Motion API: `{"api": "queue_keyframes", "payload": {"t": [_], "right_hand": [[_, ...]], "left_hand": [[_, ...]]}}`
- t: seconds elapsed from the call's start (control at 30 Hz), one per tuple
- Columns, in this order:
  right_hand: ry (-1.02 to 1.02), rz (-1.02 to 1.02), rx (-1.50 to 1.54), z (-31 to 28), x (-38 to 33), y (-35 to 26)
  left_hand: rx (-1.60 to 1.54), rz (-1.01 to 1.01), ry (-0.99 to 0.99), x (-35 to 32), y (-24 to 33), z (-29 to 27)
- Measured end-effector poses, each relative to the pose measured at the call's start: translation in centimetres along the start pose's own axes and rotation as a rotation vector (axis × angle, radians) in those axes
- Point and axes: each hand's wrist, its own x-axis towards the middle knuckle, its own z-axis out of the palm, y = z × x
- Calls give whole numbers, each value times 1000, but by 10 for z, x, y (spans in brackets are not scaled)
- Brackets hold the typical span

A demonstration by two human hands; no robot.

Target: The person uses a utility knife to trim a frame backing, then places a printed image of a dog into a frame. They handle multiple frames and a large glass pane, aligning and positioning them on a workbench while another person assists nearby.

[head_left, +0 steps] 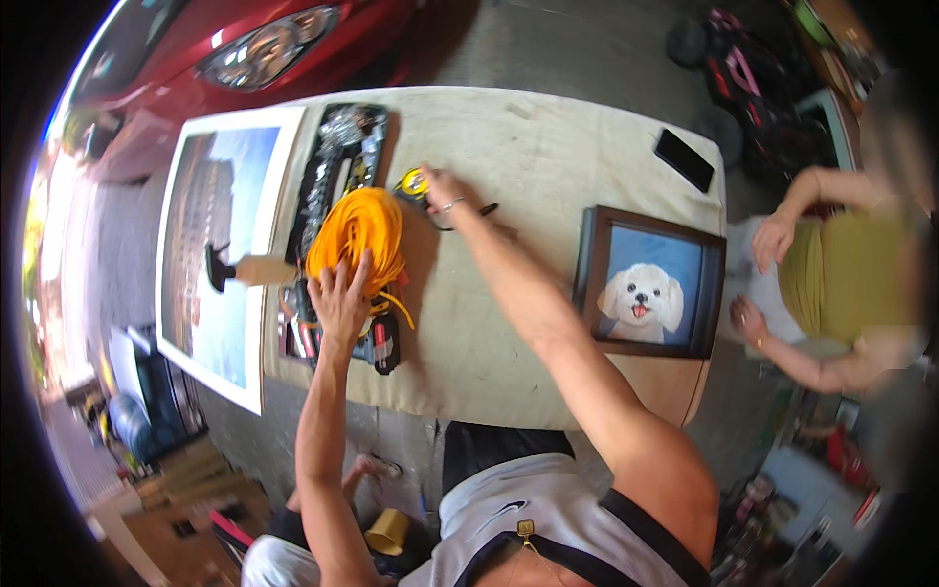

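Gripping tape measure (413,183): right hand (443,188); left hand (338,301) splayed on orange cord (357,227).

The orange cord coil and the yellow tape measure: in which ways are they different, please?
Size: the orange cord coil is much larger than the yellow tape measure.
Colour: the coil is orange throughout, while the tape measure shows yellow and black.
Handling: the left hand spreads its fingers on the coil; the right hand grips the tape measure.
Shared: each has a hand on it.
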Motion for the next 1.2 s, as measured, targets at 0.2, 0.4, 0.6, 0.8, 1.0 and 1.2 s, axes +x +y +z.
{"api": "queue_keyframes", "payload": {"t": [0.2, 0.4, 0.6, 0.8, 1.0, 1.2], "right_hand": [[384, -535, -595, 18, -27, 20], [211, -508, -820, 11, -45, 18], [360, -439, -422, 45, -19, 0], [351, -280, -281, 62, -3, -14], [225, -210, -622, 38, -74, 12], [322, -137, -623, 47, -112, 43]], "left_hand": [[-127, 1, -114, -17, 6, -5], [-200, 25, -164, -14, 4, -5], [-223, 45, -118, -20, 2, -1], [-242, 35, -56, -30, 4, 2], [-273, 14, -75, -31, 6, 0], [-367, -16, -56, -36, 10, -6]]}}
